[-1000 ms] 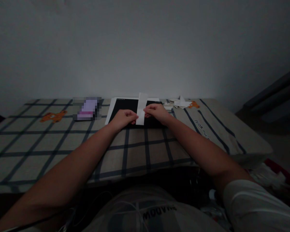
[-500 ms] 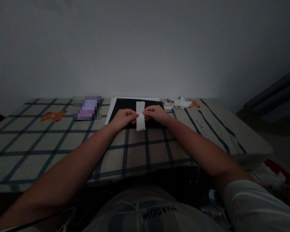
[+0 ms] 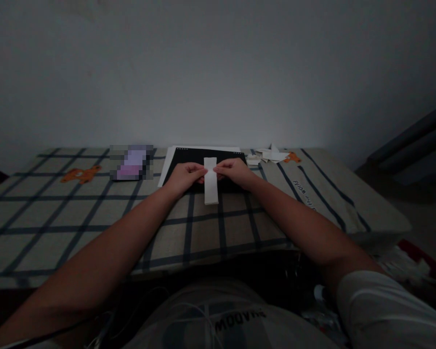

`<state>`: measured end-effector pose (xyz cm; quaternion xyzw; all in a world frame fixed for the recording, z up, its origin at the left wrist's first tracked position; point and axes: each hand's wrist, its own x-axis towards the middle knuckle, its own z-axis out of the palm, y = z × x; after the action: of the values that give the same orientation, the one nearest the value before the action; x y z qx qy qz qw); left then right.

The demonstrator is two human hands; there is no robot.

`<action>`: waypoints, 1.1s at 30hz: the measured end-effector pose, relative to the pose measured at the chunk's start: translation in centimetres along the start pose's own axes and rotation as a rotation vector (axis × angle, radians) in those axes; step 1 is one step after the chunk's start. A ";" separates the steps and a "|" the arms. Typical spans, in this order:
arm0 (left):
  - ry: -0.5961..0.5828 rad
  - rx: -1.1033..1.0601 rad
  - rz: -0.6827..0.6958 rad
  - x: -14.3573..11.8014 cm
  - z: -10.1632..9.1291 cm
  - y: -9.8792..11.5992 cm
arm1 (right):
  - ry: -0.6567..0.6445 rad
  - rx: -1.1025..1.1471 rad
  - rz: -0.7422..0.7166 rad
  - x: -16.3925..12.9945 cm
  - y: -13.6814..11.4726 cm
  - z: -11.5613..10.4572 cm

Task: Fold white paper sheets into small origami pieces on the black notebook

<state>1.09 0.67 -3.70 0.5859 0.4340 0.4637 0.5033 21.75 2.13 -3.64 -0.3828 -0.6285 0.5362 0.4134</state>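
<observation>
We pinch the white paper strip with left hand and right hand over the black board; it looks already folded narrow (several folded pieces lie aside), further folds probably remain.

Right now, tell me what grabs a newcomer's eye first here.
The white paper strip at table centre, pinched from both sides by the left hand and right hand, stands out against the black sheet beneath. Folded white paper scraps lie to the right on the checked tablecloth.
</observation>
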 end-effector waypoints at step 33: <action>0.046 0.088 0.047 -0.7 0.2 0.8 | 0.032 0.051 0.009 -0.1 -0.2 0.5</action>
<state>1.16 -0.15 -2.96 0.6066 0.4516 0.4694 0.4558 21.34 1.79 -3.48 -0.3834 -0.6064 0.5477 0.4306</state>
